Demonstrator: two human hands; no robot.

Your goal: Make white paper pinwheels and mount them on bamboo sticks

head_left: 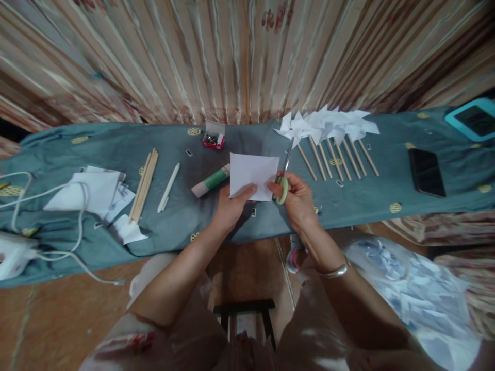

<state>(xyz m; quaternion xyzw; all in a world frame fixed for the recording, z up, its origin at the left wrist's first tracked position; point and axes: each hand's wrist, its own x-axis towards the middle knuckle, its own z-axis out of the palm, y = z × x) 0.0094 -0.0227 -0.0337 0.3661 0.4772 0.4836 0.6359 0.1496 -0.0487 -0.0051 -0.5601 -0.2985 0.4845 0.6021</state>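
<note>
A square sheet of white paper [254,172] is held up over the table. My left hand [232,204] pinches its lower left edge, thumb on top. With my right hand [299,198] I grip a pair of scissors [283,189] by its pale green handles, the blades pointing away from me; the thumb of that hand also presses on the paper's right side. Just left of the paper lies a green and white tube [212,180]. Beyond the scissors' tips rest several white paper pinwheels [328,123] on wooden sticks.
On the left are loose wooden sticks [144,185], a white pen [169,186], stacked paper [96,190] and white cables [80,221]. A small red box [214,136] of pins stands at the back. A phone [427,172] and a blue-framed device [474,119] lie right. A plastic bag [421,293] sits below.
</note>
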